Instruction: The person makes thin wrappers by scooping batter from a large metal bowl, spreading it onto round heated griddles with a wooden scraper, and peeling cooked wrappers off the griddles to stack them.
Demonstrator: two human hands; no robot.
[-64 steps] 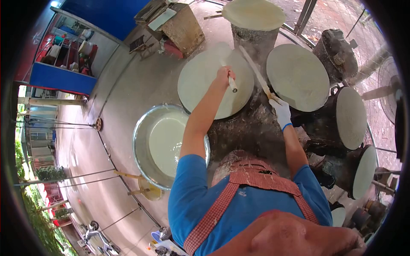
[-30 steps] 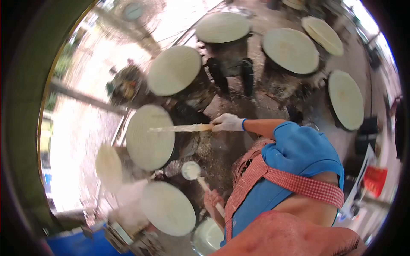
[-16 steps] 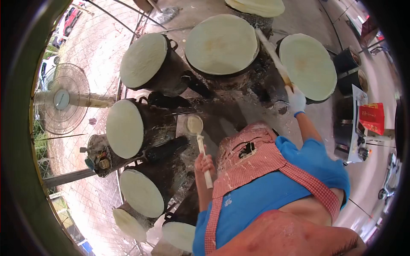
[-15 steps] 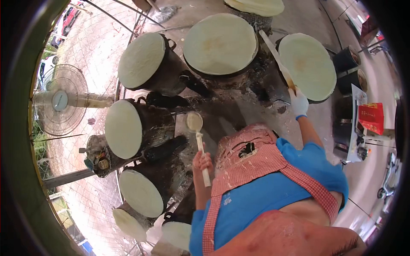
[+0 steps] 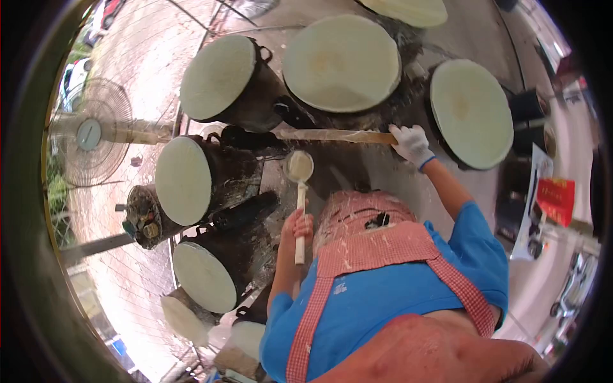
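Note:
My bare left hand (image 5: 298,226) is wrapped round the pale handle of a ladle (image 5: 299,166), whose round bowl points away from me and has pale batter on it. My right hand (image 5: 412,145), in a white glove, grips the end of a long, flat wooden spatula (image 5: 345,135). The spatula lies level across the view, its far end reaching left toward a dark pot. Thin, pale round sheets cover the large round cooking tops nearby: one at the centre (image 5: 341,64), one to the right (image 5: 471,113) and one at the upper left (image 5: 217,76).
More covered round tops stand at left, including a middle one (image 5: 183,180) and a lower one (image 5: 204,276). A standing fan (image 5: 89,135) is at far left. On the right are dark containers and a red packet (image 5: 555,201). Wire fencing runs along the left.
My right hand has drawn left from the right-hand top, and the spatula has swung from slanting upward to lying level, pointing left. My left hand still holds the ladle. The view has shifted slightly.

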